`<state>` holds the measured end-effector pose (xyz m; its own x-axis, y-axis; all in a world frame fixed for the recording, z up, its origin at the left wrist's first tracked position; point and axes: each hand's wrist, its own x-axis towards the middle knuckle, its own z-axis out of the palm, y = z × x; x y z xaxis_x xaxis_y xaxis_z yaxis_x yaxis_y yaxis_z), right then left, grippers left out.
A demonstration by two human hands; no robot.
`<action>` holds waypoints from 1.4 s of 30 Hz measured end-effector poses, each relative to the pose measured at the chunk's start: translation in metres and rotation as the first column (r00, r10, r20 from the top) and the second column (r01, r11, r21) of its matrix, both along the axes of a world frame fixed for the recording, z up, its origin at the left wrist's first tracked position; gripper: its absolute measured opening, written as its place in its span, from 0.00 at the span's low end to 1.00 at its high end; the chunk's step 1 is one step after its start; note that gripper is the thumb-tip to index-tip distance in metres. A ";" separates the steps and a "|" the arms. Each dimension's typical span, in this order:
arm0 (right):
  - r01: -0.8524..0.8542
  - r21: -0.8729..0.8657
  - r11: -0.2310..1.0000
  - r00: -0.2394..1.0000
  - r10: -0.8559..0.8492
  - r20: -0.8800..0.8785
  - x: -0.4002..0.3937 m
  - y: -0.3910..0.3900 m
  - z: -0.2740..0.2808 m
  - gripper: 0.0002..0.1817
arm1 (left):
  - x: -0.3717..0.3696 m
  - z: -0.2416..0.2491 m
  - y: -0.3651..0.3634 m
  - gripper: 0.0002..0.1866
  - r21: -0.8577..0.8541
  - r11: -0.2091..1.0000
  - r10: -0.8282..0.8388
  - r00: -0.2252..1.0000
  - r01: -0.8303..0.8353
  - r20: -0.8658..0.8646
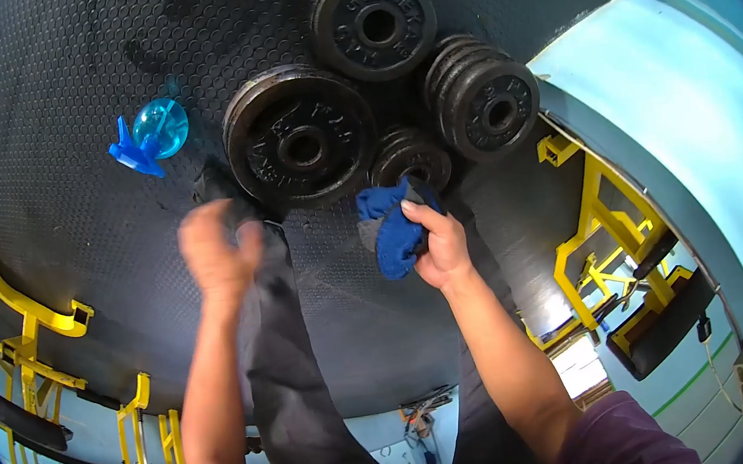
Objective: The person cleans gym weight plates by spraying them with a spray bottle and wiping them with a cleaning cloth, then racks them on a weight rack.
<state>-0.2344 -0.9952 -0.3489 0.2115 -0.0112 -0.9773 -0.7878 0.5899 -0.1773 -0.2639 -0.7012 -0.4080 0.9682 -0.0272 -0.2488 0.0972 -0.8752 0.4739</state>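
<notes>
My right hand is closed around a bunched blue and grey cloth, just in front of a stack of small weight plates. To the left, my left hand is blurred by motion, its thumb apart from the fingers and nothing seen in it. It is over my left leg, near a large stack of weight plates. A blue spray bottle with a round clear-blue body lies on the floor further left.
Another weight plate lies at the back, and a tilted stack of plates sits to the right. The textured black floor meets a light-blue wall. Yellow gym frames stand on the left, with more yellow equipment on the right.
</notes>
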 end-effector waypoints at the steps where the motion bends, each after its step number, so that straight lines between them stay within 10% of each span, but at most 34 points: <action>1: 0.048 -0.020 0.999 0.997 -0.049 -0.055 -0.014 -0.005 0.003 0.21 | -0.003 0.010 -0.033 0.34 -0.118 0.992 -0.059 0.980 0.037 -0.189; 4: 0.029 -0.078 0.997 0.989 -0.040 -0.141 -0.045 -0.020 0.005 0.21 | -0.032 -0.017 -0.113 0.42 -0.185 0.908 -0.418 0.845 0.377 -0.332; 10: -0.208 0.032 0.978 0.962 0.211 -0.176 -0.059 -0.052 0.033 0.19 | -0.049 -0.089 -0.184 0.48 0.083 0.973 -0.153 0.868 0.216 -0.472; 15: -0.135 0.061 0.989 0.970 0.145 -0.198 -0.071 -0.089 0.017 0.19 | -0.062 -0.128 -0.189 0.16 0.252 0.947 -0.120 0.949 0.197 -0.291; 32: 0.043 0.243 0.969 0.984 0.001 -0.179 -0.075 -0.107 0.014 0.16 | -0.013 -0.030 -0.167 0.23 -0.010 0.978 -0.198 0.925 0.206 -0.323; 42: 0.089 0.106 0.990 0.950 -0.116 0.290 -0.045 -0.005 0.007 0.11 | 0.100 0.065 -0.110 0.24 -0.108 0.951 0.200 0.845 -0.289 -0.496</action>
